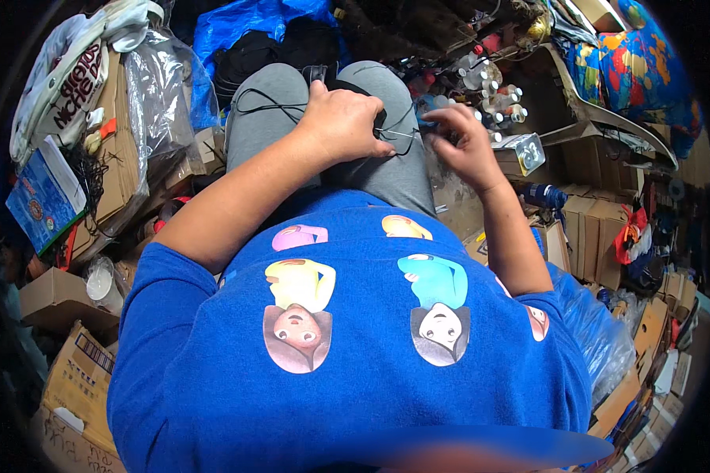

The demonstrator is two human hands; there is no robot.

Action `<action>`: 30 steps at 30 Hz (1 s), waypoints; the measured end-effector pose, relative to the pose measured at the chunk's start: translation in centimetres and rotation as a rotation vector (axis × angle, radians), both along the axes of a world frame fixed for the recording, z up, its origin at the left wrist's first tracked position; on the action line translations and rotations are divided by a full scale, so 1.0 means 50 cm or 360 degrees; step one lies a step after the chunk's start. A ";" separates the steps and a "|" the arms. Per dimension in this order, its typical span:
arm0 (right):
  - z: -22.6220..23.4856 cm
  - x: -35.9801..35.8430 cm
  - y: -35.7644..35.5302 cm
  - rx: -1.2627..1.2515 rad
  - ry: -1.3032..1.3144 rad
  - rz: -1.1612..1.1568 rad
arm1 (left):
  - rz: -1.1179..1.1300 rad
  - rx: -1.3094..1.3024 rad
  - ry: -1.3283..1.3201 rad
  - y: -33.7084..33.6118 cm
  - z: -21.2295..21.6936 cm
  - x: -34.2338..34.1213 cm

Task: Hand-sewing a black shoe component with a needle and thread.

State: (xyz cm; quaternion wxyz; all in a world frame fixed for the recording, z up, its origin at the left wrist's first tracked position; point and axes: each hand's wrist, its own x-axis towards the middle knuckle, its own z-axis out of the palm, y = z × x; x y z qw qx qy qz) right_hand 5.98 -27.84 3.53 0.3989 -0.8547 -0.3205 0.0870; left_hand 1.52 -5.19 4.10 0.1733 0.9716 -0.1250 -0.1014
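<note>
Left hand lies over black cord on the grey trousers, near the knees' edge, likely steadying it; whether its curled fingers clamp cannot be told. Right hand curves alongside, grip likewise unclear.

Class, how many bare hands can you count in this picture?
2: the left hand over the grey trousers, the right hand by their right side. No other hand shows.

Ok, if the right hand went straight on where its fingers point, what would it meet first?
The right hand would probably meet the grey-trousered right knee first, though depth is unclear: it might pass above.
</note>
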 end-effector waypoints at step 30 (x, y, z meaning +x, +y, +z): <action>0.040 -0.019 0.085 -0.1014 -0.0701 0.0406 | -0.0476 -0.0211 -0.0096 0.132 -0.017 -0.024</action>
